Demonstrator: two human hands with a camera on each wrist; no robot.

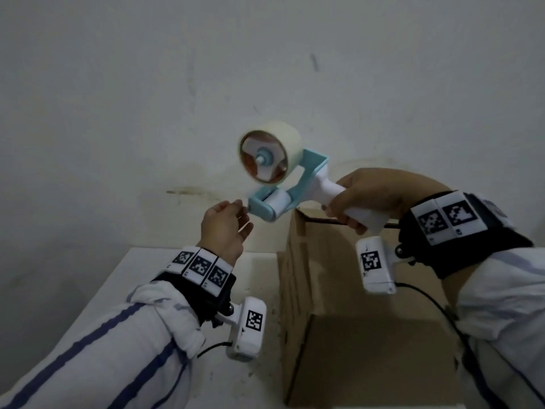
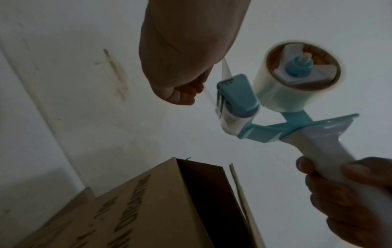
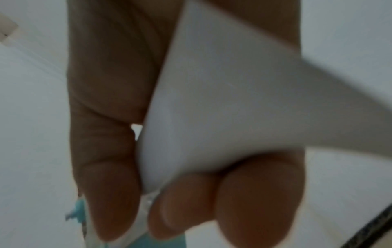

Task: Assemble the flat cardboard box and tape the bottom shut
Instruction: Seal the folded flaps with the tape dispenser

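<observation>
The right hand (image 1: pixel 370 194) had its grip closed round the white handle (image 1: pixel 351 206) of the tape gun (image 1: pixel 283 184), fingers wrapped under it and thumb on top; in the right wrist view the handle (image 3: pixel 222 104) filled the frame between thumb and fingers (image 3: pixel 250 193). The left hand (image 1: pixel 225 227) sat at about 9 o'clock from the gun's nose, its thumb and fingertips pinched on the loose end of clear tape (image 2: pixel 223 70) drawn off by the roller (image 2: pixel 228 117); the left wrist view showed the film stretched from those fingertips (image 2: pixel 191 90) to the blue cutter guard (image 2: pixel 235 90). The roll (image 1: pixel 272 154) stood at 12 o'clock above the roller, on a blue and white hub. The gun was held in the air, tilted, with the handle pointing to 4 o'clock.

The box (image 1: pixel 348 305) stood on the white counter (image 1: pixel 124 287) below the right hand, at 5 o'clock from the gun, erected, brown, with print on its left side. Its far end showed a dark gap beside a flap (image 2: pixel 239 193), and I could not tell whether the flaps there were fully closed. No tape touched the box. A stained white wall (image 1: pixel 177 84) rose behind everything
</observation>
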